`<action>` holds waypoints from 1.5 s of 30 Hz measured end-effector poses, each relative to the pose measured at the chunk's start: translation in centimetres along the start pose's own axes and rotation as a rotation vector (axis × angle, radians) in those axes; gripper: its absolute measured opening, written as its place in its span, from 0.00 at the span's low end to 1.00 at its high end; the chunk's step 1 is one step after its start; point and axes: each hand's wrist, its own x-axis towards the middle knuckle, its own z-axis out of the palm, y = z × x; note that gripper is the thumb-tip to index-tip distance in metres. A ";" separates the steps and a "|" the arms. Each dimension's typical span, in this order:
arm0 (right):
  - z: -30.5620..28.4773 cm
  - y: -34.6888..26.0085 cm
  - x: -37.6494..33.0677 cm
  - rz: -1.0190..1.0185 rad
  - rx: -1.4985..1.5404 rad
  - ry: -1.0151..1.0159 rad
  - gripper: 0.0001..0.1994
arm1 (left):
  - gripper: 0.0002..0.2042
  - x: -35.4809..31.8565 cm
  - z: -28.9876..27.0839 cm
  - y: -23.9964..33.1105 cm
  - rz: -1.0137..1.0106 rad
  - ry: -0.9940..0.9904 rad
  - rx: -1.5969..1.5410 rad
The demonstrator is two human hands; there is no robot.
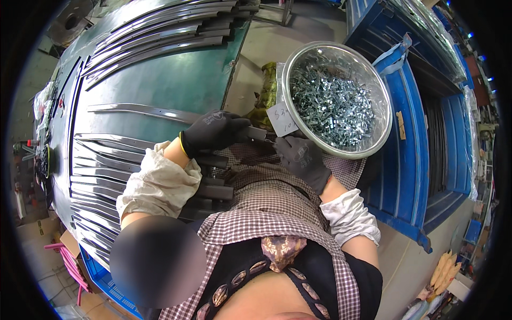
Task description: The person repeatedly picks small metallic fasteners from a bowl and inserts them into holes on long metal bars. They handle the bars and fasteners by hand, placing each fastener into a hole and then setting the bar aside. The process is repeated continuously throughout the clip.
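Note:
My left hand point(213, 131), in a black glove with a yellow cuff edge, is closed around a long dark glossy strip point(144, 110) near its right end. The strip's flat end pokes out past the fingers, pointing at my right hand point(303, 160). That hand, gloved in black too, has its fingertips pinched together close to the strip's end; a tiny thin bit shows there, too small to name. Just beyond it stands a clear round bowl point(385, 125) heaped with small shiny metal clips point(333, 104). A white paper tag point(282, 119) with handwriting lies against the bowl's left side.
Several similar strips point(101, 176) lie on the green table point(160, 80) on my left, with another row point(160, 34) at its far side. A blue metal crate point(397, 186) stands to the right of the bowl. A yellowish bag point(266, 88) sits left of the bowl.

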 end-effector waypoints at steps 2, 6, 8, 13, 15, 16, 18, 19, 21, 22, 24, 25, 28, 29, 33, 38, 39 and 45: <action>-0.7 0.2 -0.4 -0.028 0.040 0.010 0.05 | 0.19 0.0 0.8 -0.3 0.042 0.050 -0.081; -1.5 4.0 -2.4 0.010 0.153 0.168 0.08 | 0.20 0.0 0.1 0.4 0.016 -0.015 -0.015; -2.9 6.4 -2.8 0.174 0.162 0.162 0.09 | 0.19 -0.4 0.6 0.3 0.041 0.015 -0.028; -2.9 12.7 -2.1 0.416 0.009 0.013 0.18 | 0.23 -2.2 -1.3 4.4 0.088 0.088 -0.086; -2.0 14.5 -1.7 0.437 -0.081 -0.046 0.23 | 0.23 -4.4 -2.8 6.9 -0.004 -0.108 -0.165; -1.9 14.6 -1.4 0.476 -0.130 -0.114 0.25 | 0.23 -5.3 -3.3 7.8 -0.027 -0.190 -0.224; -1.2 15.4 -1.5 0.502 -0.150 -0.175 0.28 | 0.23 -6.4 -3.9 8.1 0.031 -0.292 -0.152; -0.3 16.3 -2.1 0.490 -0.127 -0.169 0.28 | 0.23 -6.6 -4.3 7.7 0.070 -0.345 -0.120; 0.0 16.8 -2.0 0.478 -0.094 -0.180 0.28 | 0.21 -6.1 -7.2 5.2 -0.080 -0.366 -0.347; -0.5 16.6 -1.8 0.498 -0.083 -0.199 0.27 | 0.20 -5.3 -9.0 3.4 -0.150 -0.375 -0.467; -1.4 16.1 -1.0 0.526 -0.050 -0.235 0.26 | 0.19 -3.2 -11.3 -2.0 -0.202 0.005 -0.384; -0.4 17.3 -2.0 0.470 -0.078 -0.136 0.22 | 0.19 -1.6 -11.9 -5.6 -0.267 0.183 -0.112; -0.6 16.0 -1.3 0.551 -0.092 -0.165 0.21 | 0.21 0.8 -11.5 -13.7 -0.358 0.574 0.527; -0.2 15.9 -1.7 0.511 -0.094 -0.114 0.20 | 0.21 1.4 -11.4 -14.3 -0.354 0.582 0.550; 0.3 16.9 -2.1 0.616 -0.038 -0.149 0.17 | 0.22 3.3 -9.1 -13.2 -0.371 0.721 0.606; 1.3 17.8 -2.2 0.533 -0.089 -0.113 0.14 | 0.10 2.8 -8.6 -11.7 -0.422 0.717 0.521; 1.1 17.5 -1.8 0.540 -0.080 -0.095 0.14 | 0.09 2.5 -8.3 -11.2 -0.423 0.697 0.534; -0.4 16.5 -1.6 0.524 0.116 0.041 0.12 | 0.12 2.3 -6.7 -8.1 -0.341 0.609 0.578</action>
